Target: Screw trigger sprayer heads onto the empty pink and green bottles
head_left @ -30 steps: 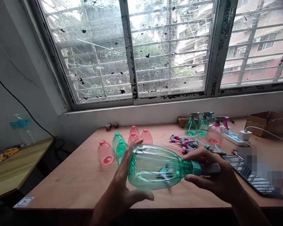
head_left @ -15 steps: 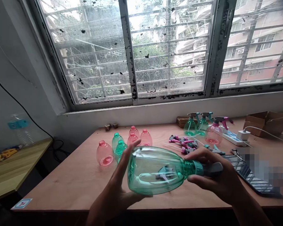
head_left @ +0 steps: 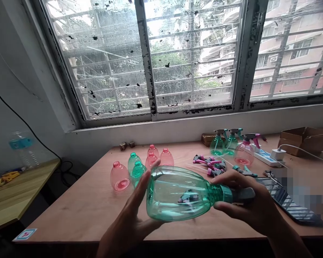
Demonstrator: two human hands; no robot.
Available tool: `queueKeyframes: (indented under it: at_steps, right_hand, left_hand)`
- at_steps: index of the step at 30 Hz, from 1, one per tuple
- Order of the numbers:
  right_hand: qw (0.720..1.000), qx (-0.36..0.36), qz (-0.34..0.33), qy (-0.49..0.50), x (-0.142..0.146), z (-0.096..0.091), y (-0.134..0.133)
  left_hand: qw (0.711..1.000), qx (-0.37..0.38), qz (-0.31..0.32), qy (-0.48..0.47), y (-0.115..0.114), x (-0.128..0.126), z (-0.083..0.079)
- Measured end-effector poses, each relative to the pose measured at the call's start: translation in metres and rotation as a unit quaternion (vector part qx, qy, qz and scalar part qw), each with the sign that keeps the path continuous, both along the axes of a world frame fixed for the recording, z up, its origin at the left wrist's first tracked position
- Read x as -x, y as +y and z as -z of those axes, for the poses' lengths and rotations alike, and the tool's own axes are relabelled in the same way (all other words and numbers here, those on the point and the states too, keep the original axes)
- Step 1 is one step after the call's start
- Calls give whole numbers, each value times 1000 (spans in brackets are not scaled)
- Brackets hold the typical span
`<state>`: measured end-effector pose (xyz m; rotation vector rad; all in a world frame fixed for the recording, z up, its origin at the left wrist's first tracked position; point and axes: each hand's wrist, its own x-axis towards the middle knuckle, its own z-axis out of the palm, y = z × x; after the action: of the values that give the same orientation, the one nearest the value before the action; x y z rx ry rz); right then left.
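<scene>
A clear green spray bottle [head_left: 177, 182] lies on its side in the air above the table, base to the left and neck to the right. My left hand [head_left: 131, 218] is closed round its base, thumb and fingers on opposite sides. At the neck, my right hand [head_left: 250, 204] grips the spray head [head_left: 240, 195], which has a green collar and a grey top. The collar sits at the bottle's threaded neck; whether it is fully tightened I cannot tell. A small dark and pale shape shows through the bottle wall, its nature unclear.
Several headless bottles, pink [head_left: 120, 175] and green [head_left: 138, 172], stand left of centre. Loose pink-grey spray heads [head_left: 210, 163] lie behind my right hand. Complete spray bottles [head_left: 217, 145] stand at the back right, near a power strip [head_left: 266, 157], a cardboard box [head_left: 303, 141] and a dark tablet [head_left: 293, 204].
The bottle stays in nearly the same place between both hands. Reflections on its wall have shifted, and the white line seen low inside it no longer shows.
</scene>
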<state>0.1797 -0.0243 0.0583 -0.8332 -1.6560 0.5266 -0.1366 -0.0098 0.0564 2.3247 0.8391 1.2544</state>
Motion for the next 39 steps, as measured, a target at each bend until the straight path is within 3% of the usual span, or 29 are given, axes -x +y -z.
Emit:
queueKeyframes:
  at_steps: [9,15,21,25,27,35,39]
  right_hand:
    - [999,-32,12,-25,-2,2,2]
    - [999,17,-34,-8,1,0,4]
    - [997,34,-37,57,5,-4,2]
    - [973,128,-110,156,7,-13,-2]
    - [966,152,-113,174,7,-16,-3]
    - [977,130,-84,148,3,-15,-1]
    - [973,146,-127,127,-1,-14,6]
  left_hand:
    - [998,46,-22,37,0,-10,-11]
    - [997,81,-17,7,-5,-9,-7]
    - [991,122,-35,-47,-14,-17,-12]
    - [996,76,-42,-21,-12,-16,-10]
    - [997,60,-41,-17,-13,-15,-8]
    - [993,114,-23,-22,-16,-16,-16]
    - [991,122,-46,-16,-18,-17,-10]
